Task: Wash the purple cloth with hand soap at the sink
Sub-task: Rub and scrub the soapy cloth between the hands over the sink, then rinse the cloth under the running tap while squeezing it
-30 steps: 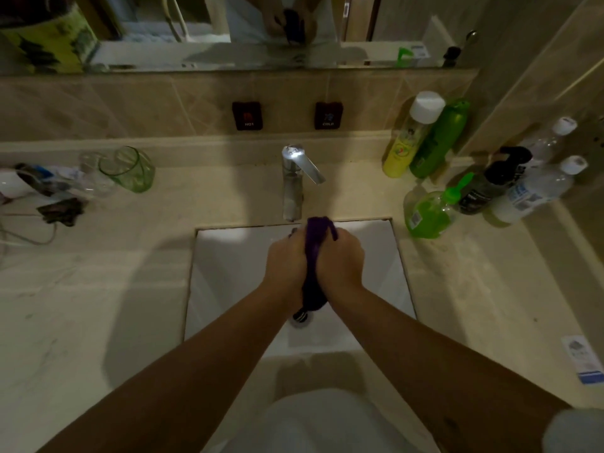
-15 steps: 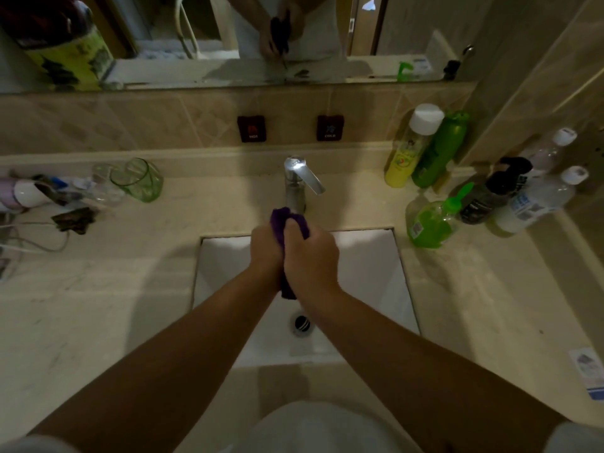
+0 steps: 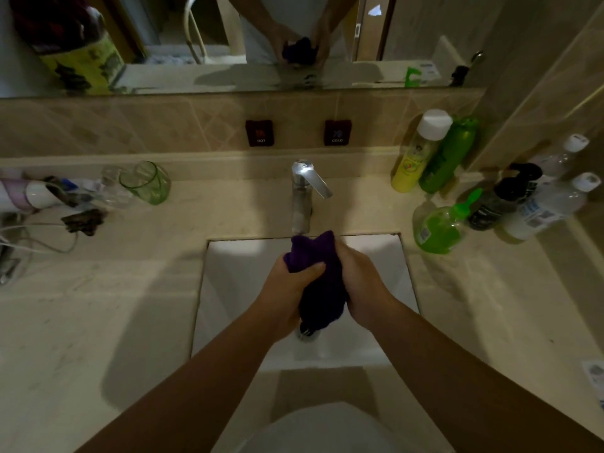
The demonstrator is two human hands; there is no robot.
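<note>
The purple cloth [image 3: 322,282] is bunched between both hands above the white sink basin [image 3: 238,282]. My left hand [image 3: 287,295] grips its left side, thumb pressed over the upper fold. My right hand [image 3: 359,286] clasps its right side. The cloth's top corner pokes up just below the chrome tap [image 3: 304,194], and its lower end hangs over the drain [image 3: 307,331]. A green hand soap pump bottle [image 3: 439,228] stands on the counter right of the basin.
Yellow and green bottles [image 3: 431,152] lean in the back right corner beside a black pump bottle [image 3: 503,197] and clear bottles [image 3: 549,207]. A green glass [image 3: 147,181], toiletries and a cable [image 3: 39,240] lie at the left. A mirror [image 3: 228,44] runs above.
The cloth has shifted within my hands, from a tight grip near the tap to a wider bunch lower over the drain. Both hands stayed on it.
</note>
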